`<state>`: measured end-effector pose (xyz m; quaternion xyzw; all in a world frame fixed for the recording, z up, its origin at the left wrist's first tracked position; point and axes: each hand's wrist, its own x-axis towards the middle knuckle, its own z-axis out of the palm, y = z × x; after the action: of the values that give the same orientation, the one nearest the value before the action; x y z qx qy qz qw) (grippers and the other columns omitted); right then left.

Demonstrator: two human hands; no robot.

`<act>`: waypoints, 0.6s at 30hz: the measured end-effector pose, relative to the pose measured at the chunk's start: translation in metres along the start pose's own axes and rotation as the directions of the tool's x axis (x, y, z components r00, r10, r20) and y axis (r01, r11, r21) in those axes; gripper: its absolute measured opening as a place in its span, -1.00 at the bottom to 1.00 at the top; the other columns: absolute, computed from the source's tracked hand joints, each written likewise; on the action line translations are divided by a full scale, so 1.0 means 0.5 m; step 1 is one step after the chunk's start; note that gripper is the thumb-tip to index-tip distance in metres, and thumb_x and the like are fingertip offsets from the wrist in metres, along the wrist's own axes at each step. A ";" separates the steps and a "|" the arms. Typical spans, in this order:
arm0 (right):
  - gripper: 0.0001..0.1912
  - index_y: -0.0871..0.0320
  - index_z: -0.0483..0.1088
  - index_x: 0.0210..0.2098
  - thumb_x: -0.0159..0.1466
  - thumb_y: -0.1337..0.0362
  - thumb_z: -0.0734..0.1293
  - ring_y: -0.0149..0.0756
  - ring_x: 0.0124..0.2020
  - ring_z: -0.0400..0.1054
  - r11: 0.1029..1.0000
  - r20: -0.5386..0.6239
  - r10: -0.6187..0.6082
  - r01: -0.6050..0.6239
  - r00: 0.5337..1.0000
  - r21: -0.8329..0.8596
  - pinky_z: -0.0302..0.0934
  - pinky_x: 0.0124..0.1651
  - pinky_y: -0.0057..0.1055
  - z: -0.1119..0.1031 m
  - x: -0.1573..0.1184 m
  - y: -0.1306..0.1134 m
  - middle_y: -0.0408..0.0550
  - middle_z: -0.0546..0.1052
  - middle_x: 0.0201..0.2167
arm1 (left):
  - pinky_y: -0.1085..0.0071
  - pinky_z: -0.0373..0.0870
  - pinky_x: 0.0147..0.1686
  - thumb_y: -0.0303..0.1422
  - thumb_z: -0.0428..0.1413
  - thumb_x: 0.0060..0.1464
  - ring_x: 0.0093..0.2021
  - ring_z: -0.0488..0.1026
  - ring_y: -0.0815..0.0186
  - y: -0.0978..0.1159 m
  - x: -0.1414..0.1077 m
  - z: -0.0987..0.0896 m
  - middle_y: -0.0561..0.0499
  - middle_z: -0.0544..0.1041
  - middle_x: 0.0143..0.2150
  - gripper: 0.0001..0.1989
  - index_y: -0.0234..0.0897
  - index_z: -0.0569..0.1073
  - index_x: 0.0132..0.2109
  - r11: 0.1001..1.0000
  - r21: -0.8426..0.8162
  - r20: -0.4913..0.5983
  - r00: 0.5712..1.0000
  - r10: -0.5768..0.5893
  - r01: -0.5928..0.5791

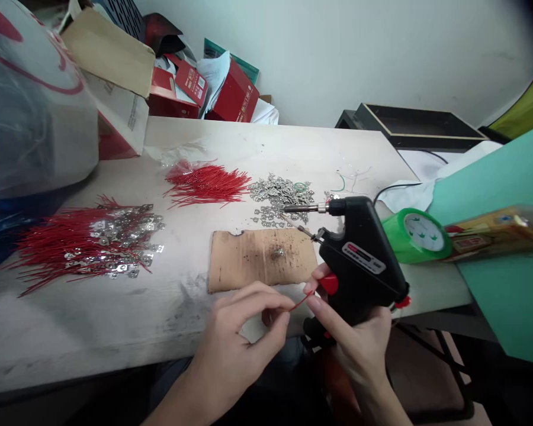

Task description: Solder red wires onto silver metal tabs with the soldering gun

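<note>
Far left, red wires with silver tabs [89,242] lie heaped; then loose red wires [206,184], silver tabs [282,198] and a cardboard scrap [262,260]. Left hand [242,349] has its grip pinched on a short red wire [299,303]; right hand [355,337] has its grip clamped round a black soldering gun [359,254]. Risk: wire slipping loose, or a hot tip scorching cardboard. Pale worktop [93,319], green tape roll [415,236], white wall [337,59] behind.

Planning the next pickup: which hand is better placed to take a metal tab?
Left, probably: the left hand only pinches a red wire; the right hand grips the soldering gun.
</note>
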<state>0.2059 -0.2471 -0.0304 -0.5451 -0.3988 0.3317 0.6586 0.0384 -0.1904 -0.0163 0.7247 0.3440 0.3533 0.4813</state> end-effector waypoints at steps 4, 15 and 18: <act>-0.73 0.03 0.53 -0.08 0.26 0.44 0.47 -0.42 -0.26 0.50 0.998 0.039 0.020 -0.022 0.999 0.059 0.43 -0.13 -0.52 0.017 0.005 -0.005 -0.17 0.59 -0.28 | 0.55 0.46 -0.31 -0.53 0.17 0.21 -0.34 0.52 0.45 -0.002 -0.004 -0.008 0.09 0.58 -0.32 -0.85 -0.20 0.60 -0.20 0.999 -0.025 0.010 1.000 -0.022 0.022; -0.77 0.04 0.55 -0.10 0.25 0.37 0.51 -0.40 -0.24 0.51 0.999 -0.066 0.032 -0.031 0.997 0.026 0.41 -0.10 -0.49 0.023 -0.004 0.018 -0.16 0.60 -0.25 | 0.57 0.44 -0.27 -0.51 0.23 0.24 -0.29 0.51 0.49 -0.027 0.001 -0.009 0.12 0.55 -0.28 -0.86 -0.18 0.60 -0.12 0.985 0.106 -0.070 0.987 0.144 -0.136; -0.88 0.06 0.59 -0.16 0.29 0.31 0.48 -0.35 -0.24 0.51 0.997 -0.160 -0.014 0.002 0.987 -0.077 0.39 -0.08 -0.43 0.002 -0.008 0.028 -0.12 0.61 -0.25 | 0.52 0.44 -0.18 -0.51 0.21 0.27 -0.23 0.51 0.46 -0.047 0.020 -0.037 0.10 0.55 -0.23 -0.82 -0.18 0.57 -0.04 0.945 0.264 -0.061 0.975 0.215 -0.192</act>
<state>0.2030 -0.2476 -0.0446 -0.5930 -0.3593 0.2687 0.6686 0.0244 -0.1667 -0.0313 0.7961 0.3313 0.3852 0.3287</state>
